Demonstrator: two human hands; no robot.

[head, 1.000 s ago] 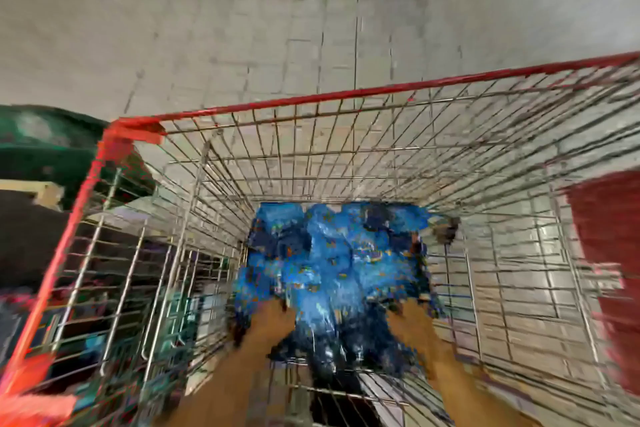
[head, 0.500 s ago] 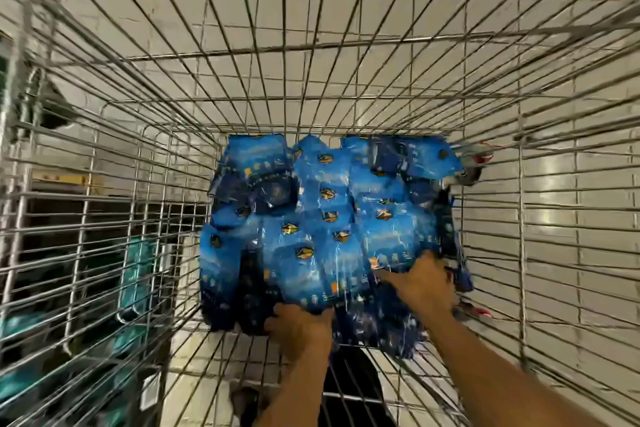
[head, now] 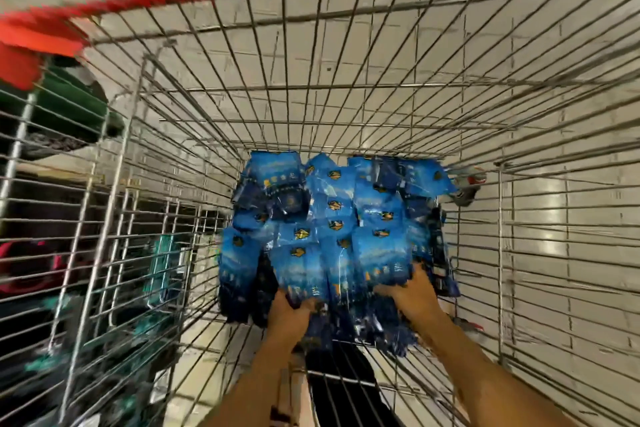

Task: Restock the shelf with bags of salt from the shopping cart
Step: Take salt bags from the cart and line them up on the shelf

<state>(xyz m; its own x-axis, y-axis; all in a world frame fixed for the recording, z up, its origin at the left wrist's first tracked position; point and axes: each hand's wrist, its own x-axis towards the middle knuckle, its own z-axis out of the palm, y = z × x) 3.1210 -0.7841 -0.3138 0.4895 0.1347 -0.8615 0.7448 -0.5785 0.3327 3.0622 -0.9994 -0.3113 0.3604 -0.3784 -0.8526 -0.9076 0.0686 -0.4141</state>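
Both hands' fingers, left hand (head: 289, 314) and right hand (head: 412, 291), seemingly gripping salt bags (head: 332, 218).

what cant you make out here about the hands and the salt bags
Head view only:
- Left hand: fingertips buried under the salt bags, so the grip is unclear.
- Right hand: fingers hidden behind a bag's edge.
- Bag print: blurred, unreadable.
- Bag count: overlapping pile hides lower ones.
- Shelf: blurred behind the cart wires.

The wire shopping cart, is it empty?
No, a pile of blue salt bags lies at the bottom of the wire shopping cart.
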